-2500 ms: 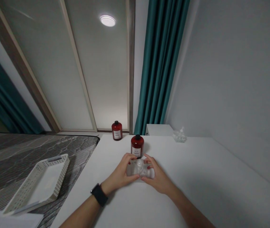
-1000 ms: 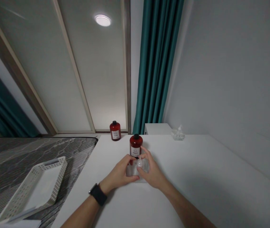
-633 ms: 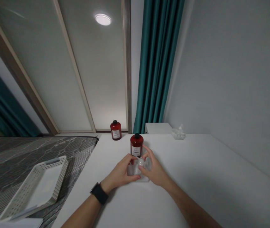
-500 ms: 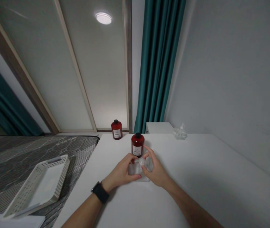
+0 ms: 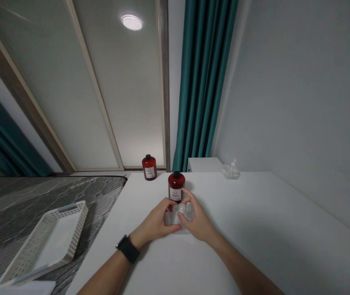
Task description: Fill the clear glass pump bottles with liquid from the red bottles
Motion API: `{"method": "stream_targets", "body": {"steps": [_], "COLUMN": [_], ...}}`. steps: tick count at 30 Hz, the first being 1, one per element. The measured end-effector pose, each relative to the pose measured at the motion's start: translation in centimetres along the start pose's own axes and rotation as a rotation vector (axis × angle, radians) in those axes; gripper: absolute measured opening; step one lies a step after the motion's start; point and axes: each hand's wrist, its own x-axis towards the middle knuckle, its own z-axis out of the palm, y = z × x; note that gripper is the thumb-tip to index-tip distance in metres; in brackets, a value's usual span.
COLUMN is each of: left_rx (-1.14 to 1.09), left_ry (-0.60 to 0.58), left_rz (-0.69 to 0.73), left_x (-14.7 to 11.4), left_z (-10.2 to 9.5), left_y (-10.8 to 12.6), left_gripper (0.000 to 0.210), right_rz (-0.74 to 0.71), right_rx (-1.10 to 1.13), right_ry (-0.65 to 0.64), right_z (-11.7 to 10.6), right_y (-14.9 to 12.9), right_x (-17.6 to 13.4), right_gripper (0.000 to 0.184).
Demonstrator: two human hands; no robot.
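Observation:
A clear, glass-like container point(image 5: 169, 218) stands on the white table point(image 5: 175, 262), just in front of a dark red bottle with a black cap point(image 5: 175, 186). My left hand point(image 5: 153, 221) is curled around its left side, thumb toward me. From the right, my right hand point(image 5: 197, 219) pinches a clear, rounded knob point(image 5: 182, 208) at the container's top, thumb and fingers closing on it. My right index finger points up beside the red bottle. Fingers hide much of the container, and I cannot tell whether the knob part is seated or lifted.
A second red bottle point(image 5: 149, 168) stands at the table's back left. Another clear container with a peaked top point(image 5: 231, 171) sits at the back right, near a white box-like cabinet point(image 5: 205, 164). Left of the table, a white perforated basket point(image 5: 44, 241) lies on a grey patterned surface.
The whole view has shifted slightly, so everything sits a little further left. Both hands keep nearly the same hold on the clear container and its knob.

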Motion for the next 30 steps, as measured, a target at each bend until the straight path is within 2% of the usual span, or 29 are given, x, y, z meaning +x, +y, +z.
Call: {"method": "stream_targets", "body": {"steps": [6, 14, 21, 27, 30], "left_rx": [-0.014, -0.012, -0.013, -0.013, -0.015], "left_ry": [-0.010, -0.003, -0.007, -0.010, -0.015], "left_rz": [-0.004, 0.009, -0.003, -0.005, 0.001], "left_x": [0.1, 0.1, 0.1, 0.0, 0.1], "left_z": [-0.1, 0.1, 0.0, 0.0, 0.0], "left_y": [0.2, 0.0, 0.1, 0.1, 0.2], "left_gripper": [0.049, 0.050, 0.049, 0.050, 0.049], "right_rz": [-0.049, 0.032, -0.080, -0.037, -0.076], "right_rx": [0.079, 0.000, 0.079, 0.072, 0.039], "right_ry": [-0.069, -0.002, -0.041, -0.034, -0.030], "right_z": [-0.3, -0.2, -0.6, -1.2, -1.1], "right_y": [-0.2, -0.2, 0.2, 0.0, -0.1], "right_x": [-0.2, 0.1, 0.2, 0.2, 0.1], "right_gripper": [0.080, 0.074, 0.079, 0.080, 0.075]}}
